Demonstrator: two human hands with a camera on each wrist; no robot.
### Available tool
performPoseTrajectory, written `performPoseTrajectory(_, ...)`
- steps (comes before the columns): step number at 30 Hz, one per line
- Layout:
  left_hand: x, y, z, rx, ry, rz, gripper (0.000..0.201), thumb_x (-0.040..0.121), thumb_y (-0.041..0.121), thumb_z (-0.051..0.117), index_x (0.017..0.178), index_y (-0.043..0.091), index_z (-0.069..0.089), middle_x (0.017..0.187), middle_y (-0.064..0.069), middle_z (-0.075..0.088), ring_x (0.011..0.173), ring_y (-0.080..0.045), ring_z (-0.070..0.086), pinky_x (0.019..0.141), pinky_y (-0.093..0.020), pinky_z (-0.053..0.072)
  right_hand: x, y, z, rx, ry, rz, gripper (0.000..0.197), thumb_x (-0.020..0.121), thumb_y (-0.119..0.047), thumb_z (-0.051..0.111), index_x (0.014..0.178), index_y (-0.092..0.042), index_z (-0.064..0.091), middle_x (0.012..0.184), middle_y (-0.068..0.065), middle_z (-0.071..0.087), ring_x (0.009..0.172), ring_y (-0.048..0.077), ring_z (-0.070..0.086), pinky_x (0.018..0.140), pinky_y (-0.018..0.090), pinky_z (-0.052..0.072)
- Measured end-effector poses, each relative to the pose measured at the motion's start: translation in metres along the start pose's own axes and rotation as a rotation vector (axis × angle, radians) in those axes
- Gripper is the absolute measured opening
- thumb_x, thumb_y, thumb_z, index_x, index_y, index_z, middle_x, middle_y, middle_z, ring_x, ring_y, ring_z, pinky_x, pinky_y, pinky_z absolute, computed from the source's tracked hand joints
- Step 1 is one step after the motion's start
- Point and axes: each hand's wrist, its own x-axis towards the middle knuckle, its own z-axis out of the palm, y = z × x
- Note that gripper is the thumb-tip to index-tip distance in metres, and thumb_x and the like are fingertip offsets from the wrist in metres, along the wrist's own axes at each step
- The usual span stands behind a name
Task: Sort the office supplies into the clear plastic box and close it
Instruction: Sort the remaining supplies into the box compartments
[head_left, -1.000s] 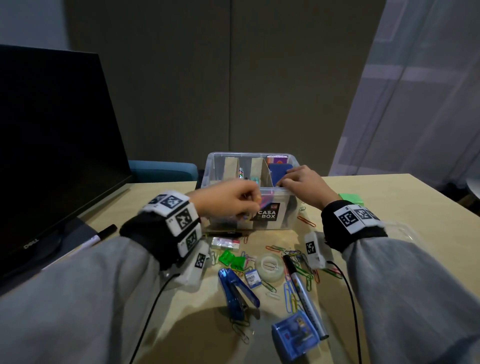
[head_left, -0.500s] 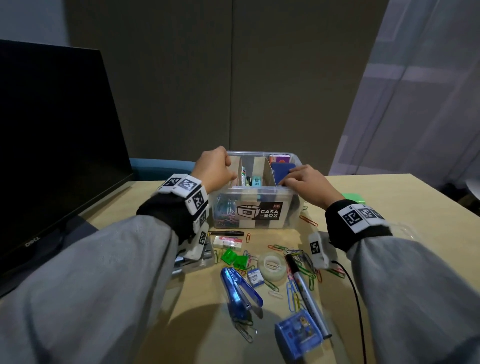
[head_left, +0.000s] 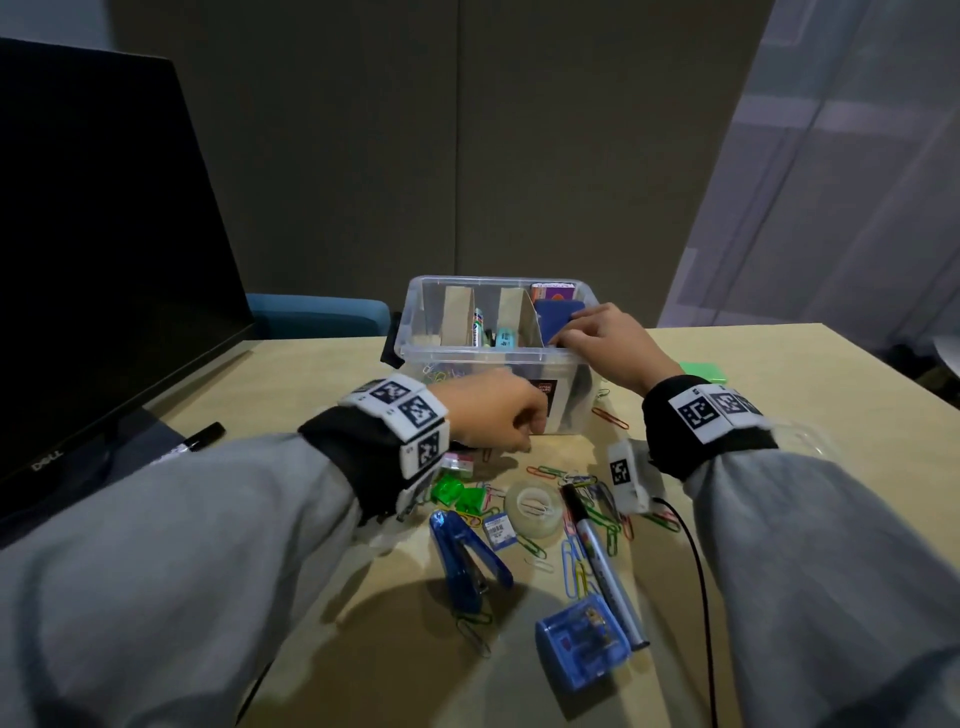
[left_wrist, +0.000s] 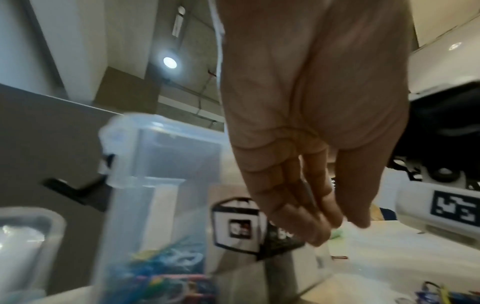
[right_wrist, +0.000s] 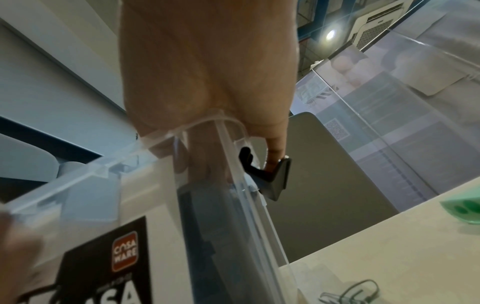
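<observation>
The clear plastic box (head_left: 483, 358) stands open at the table's middle, with cardboard dividers; paper clips lie in its left part (left_wrist: 166, 261). My right hand (head_left: 597, 343) hooks over its right front corner (right_wrist: 207, 123), fingers inside beside a dark blue item (head_left: 558, 317), little finger by the black latch (right_wrist: 272, 181). My left hand (head_left: 498, 415) hangs low in front of the box; its fingers (left_wrist: 319, 216) are loose and hold nothing. Loose on the table lie a blue stapler (head_left: 467, 561), tape roll (head_left: 535, 506), marker (head_left: 602, 556), blue staple box (head_left: 582, 644), green clips (head_left: 460, 493) and several paper clips (head_left: 576, 566).
A dark monitor (head_left: 104, 260) fills the left side, with a black pen (head_left: 202, 436) at its foot. Green sticky notes (head_left: 701, 371) lie right of the box. A clear lid (head_left: 810, 436) shows under my right wrist. A blue chair (head_left: 317, 314) stands behind the table.
My left hand rose from the box's front to its left rear rim, then came back down in front of the box. The right hand stayed on the right front corner.
</observation>
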Motion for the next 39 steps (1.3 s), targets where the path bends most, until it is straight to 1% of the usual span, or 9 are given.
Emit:
performPoseTrajectory(2,0.01,0.007,0.005,0.08,-0.035,0.006,0.024,0.092,0.022,0.063,0.116,0.016,0.062,0.11,0.002,0.067,0.099,-0.014,0.062,0.09,-0.032,0.052,0.001,0.001,0.001,-0.006,-0.003,-0.007,0.029,0.098,-0.027,0.047,0.101,-0.017,0.074,0.112,-0.003,0.062,0.115,0.017,0.048,0.098,0.039,0.044)
performPoseTrajectory(6,0.03,0.022,0.011,0.163,-0.145,-0.037,0.035,0.093,0.025,0.061,0.127,0.017,0.057,0.118,0.0,0.061,0.105,-0.017,0.057,0.086,-0.027,0.045,0.001,0.001,-0.001,-0.015,-0.031,-0.018,0.031,0.099,-0.026,0.045,0.103,-0.016,0.074,0.113,-0.001,0.062,0.115,0.018,0.047,0.098,0.039,0.043)
performPoseTrajectory(9,0.043,0.033,0.022,0.154,-0.209,-0.038,0.044,0.092,0.033,0.064,0.133,0.022,0.052,0.123,0.0,0.059,0.109,-0.02,0.058,0.093,-0.035,0.049,0.0,0.002,-0.004,-0.049,-0.055,-0.031,0.032,0.101,-0.026,0.042,0.111,-0.018,0.071,0.124,0.0,0.058,0.125,0.017,0.039,0.101,0.035,0.033)
performPoseTrajectory(15,0.053,0.054,0.032,0.202,-0.352,0.116,0.05,0.096,0.03,0.059,0.143,0.03,0.043,0.137,-0.003,0.043,0.12,-0.022,0.046,0.086,-0.027,0.034,-0.003,-0.002,-0.013,-0.046,-0.128,-0.017,0.033,0.103,-0.028,0.039,0.119,-0.018,0.066,0.134,0.003,0.052,0.132,0.016,0.03,0.103,0.035,0.028)
performPoseTrajectory(21,0.048,0.049,0.031,0.194,-0.374,0.151,0.03,0.097,0.018,0.057,0.126,0.021,0.057,0.126,-0.005,0.048,0.107,-0.02,0.049,0.08,-0.026,0.037,-0.002,0.001,-0.009,-0.049,-0.119,-0.037,0.033,0.103,-0.027,0.038,0.118,-0.019,0.066,0.131,0.002,0.056,0.127,0.015,0.033,0.093,0.029,0.027)
performPoseTrajectory(24,0.045,0.037,0.026,0.182,-0.374,0.097,0.025,0.097,0.015,0.055,0.122,0.017,0.06,0.121,-0.006,0.053,0.098,-0.017,0.05,0.07,-0.021,0.04,-0.001,0.002,-0.008,-0.059,-0.11,-0.041,0.033,0.103,-0.028,0.038,0.117,-0.019,0.067,0.13,0.002,0.056,0.126,0.014,0.033,0.092,0.03,0.028)
performPoseTrajectory(30,0.034,0.013,0.017,0.215,-0.429,-0.048,0.039,0.093,0.003,0.046,0.123,0.025,0.058,0.106,-0.001,0.056,0.086,-0.014,0.051,0.066,-0.022,0.04,0.0,0.002,-0.007,-0.06,-0.105,-0.034,0.033,0.103,-0.028,0.038,0.118,-0.02,0.066,0.131,0.002,0.055,0.127,0.014,0.033,0.094,0.03,0.029)
performPoseTrajectory(34,0.027,0.002,0.009,0.198,-0.409,-0.061,0.047,0.087,0.0,0.054,0.126,0.026,0.055,0.102,0.0,0.059,0.091,-0.019,0.057,0.077,-0.03,0.049,-0.001,0.001,-0.007,-0.05,-0.094,-0.028,0.033,0.103,-0.028,0.039,0.117,-0.018,0.067,0.13,0.003,0.055,0.127,0.014,0.033,0.093,0.029,0.029)
performPoseTrajectory(39,0.028,0.002,0.009,0.272,-0.425,-0.019,0.064,0.08,0.008,0.074,0.136,0.022,0.048,0.126,-0.005,0.052,0.11,-0.021,0.054,0.09,-0.031,0.046,-0.001,0.0,-0.006,-0.069,-0.088,-0.025,0.033,0.102,-0.028,0.039,0.117,-0.019,0.067,0.13,0.003,0.055,0.126,0.014,0.033,0.092,0.029,0.028)
